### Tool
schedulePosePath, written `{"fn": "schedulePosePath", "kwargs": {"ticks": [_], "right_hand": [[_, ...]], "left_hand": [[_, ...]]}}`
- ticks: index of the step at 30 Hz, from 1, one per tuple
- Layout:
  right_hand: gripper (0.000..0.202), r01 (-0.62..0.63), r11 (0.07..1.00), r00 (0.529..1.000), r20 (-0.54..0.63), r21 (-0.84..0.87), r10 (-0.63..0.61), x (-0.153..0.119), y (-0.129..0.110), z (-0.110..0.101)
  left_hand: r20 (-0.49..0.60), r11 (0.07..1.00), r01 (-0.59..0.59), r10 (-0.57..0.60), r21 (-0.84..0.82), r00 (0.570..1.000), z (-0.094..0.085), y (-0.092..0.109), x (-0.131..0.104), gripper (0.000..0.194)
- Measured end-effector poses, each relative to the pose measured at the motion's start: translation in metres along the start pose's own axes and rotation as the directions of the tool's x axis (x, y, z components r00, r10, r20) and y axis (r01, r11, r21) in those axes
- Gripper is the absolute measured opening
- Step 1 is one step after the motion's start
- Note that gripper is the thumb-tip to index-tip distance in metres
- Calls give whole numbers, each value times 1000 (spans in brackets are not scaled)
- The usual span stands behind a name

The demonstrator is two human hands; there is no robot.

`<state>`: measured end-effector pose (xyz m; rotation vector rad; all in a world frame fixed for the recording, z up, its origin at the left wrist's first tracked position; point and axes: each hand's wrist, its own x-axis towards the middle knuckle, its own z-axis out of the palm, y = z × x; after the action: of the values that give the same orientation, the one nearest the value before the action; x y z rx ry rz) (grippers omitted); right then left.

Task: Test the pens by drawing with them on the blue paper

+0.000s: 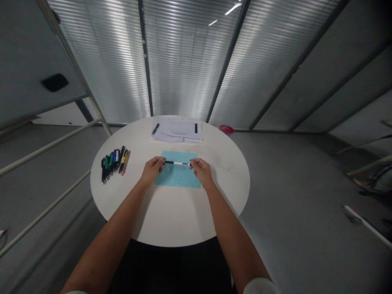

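Observation:
A black and white pen (177,163) is stretched level between my two hands, over a light blue sheet (178,179) on the round white table. My left hand (152,169) pinches its black end. The other, white end is between the fingertips of my right hand (202,170). Part of the blue sheet's left and right edges is hidden behind my hands. Small dark marks show on the sheet below the pen.
A row of several pens (113,163) lies on the left of the white table (174,216). Stacked papers (177,130) with a dark pen on them are at the back. Beyond the back right edge is a pink-red object (226,129). A metal frame stands at left.

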<state>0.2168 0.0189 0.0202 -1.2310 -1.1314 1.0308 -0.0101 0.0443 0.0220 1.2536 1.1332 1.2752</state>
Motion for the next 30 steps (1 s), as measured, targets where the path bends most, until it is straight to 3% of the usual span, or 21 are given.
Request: {"fn": "schedulePosePath", "kwargs": {"ticks": [3, 6, 9, 16, 30], "right_hand": [[41, -19, 999, 999, -31, 33, 20, 6, -1, 1], [43, -112, 991, 992, -49, 66, 116, 15, -7, 1], [40, -158, 986, 987, -32, 58, 160, 24, -14, 2], [34, -92, 993, 996, -6, 71, 92, 23, -3, 7], [30, -94, 978, 996, 9, 185, 94, 23, 2, 1]], "left_hand": [[33, 1000, 11, -10, -16, 999, 4, 9, 6, 33], [54, 998, 20, -17, -56, 998, 7, 16, 14, 32], [52, 987, 47, -39, -152, 998, 7, 13, 20, 37], [51, 962, 134, -126, -236, 991, -3, -11, 24, 32], [85, 951, 142, -123, -274, 989, -2, -6, 22, 28]]}}
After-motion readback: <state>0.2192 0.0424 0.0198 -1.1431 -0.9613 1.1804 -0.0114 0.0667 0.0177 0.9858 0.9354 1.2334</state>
